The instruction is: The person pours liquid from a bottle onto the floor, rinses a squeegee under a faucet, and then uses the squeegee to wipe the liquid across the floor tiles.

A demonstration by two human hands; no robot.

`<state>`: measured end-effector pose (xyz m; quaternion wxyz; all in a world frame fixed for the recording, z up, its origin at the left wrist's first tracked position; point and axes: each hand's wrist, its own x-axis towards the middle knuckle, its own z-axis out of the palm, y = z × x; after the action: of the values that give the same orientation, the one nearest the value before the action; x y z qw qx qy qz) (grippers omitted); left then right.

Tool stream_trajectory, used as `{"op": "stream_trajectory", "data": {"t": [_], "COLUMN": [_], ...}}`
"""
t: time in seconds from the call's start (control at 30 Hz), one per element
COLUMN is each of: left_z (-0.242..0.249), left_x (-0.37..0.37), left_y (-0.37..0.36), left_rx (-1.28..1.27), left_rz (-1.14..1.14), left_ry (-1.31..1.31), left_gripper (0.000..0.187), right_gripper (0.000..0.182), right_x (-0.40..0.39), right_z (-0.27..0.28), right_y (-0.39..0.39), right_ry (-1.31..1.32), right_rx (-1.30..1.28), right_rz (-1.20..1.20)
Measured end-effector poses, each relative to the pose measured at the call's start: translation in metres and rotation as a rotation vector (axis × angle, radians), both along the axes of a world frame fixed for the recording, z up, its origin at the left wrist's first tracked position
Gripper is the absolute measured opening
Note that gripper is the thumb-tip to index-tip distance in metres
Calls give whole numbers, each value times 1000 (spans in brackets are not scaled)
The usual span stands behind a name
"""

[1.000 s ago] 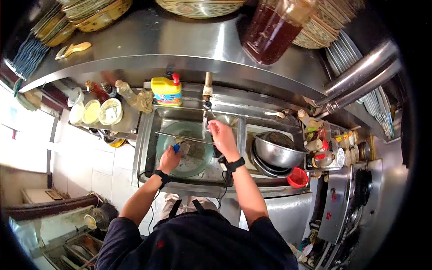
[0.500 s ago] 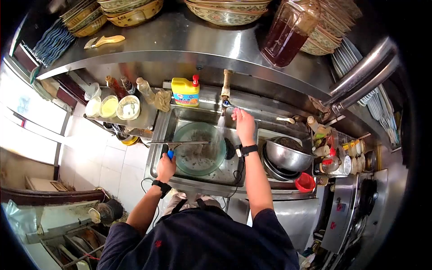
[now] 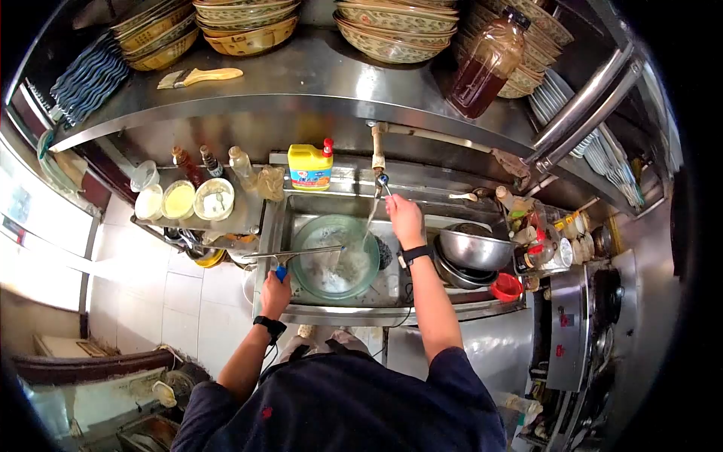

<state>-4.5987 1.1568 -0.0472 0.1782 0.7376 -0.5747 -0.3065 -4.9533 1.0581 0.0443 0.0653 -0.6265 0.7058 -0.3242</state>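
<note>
My left hand [image 3: 275,296] is closed around the blue handle of a squeegee [image 3: 301,251], whose long thin blade lies across the near-left part of a greenish basin [image 3: 316,226]. Foamy, cloudy water stands in the basin, which sits in a stainless steel sink [image 3: 393,290]. My right hand [image 3: 407,224] has its fingers closed on the lever of the tap [image 3: 380,181]. A thin stream of water runs from the spout into the basin's right side. Beside the basin on the right lies a dark scouring pad [image 3: 385,255].
A yellow detergent bottle [image 3: 309,169] stands behind the sink. At right are a metal bowl [image 3: 476,248] on dark pans and a red bowl [image 3: 506,287]. White tubs [image 3: 215,199] and sauce bottles fill the left ledge. Overhead, a steel shelf [image 3: 324,83] holds stacked bowls and a jar.
The water in the basin has turned whiter and foamier, and the stream looks thinner. My right hand stays at the tap, my left keeps the squeegee over the basin. The view has shifted slightly.
</note>
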Motion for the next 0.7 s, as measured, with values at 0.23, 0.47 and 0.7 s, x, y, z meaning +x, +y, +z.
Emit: {"op": "stream_trajectory", "data": {"t": [0.23,0.47,0.7], "left_z": [-10,34,34], "left_x": [15,-10,-61], "left_y": [-6,-5,16], "left_rx": [-97,-185,-50], "left_rz": [-107,-337,-863], "left_ry": [36,209,249], "left_gripper": [37,37,31], "right_gripper": [35,27,30], "right_x": [40,57,117], "right_z": [2,-1,-35], "right_y": [15,184,470], "right_ry": [239,-848,-671], "right_rx": [-16,-257,-127], "right_rz": [-184,-315,-871]}}
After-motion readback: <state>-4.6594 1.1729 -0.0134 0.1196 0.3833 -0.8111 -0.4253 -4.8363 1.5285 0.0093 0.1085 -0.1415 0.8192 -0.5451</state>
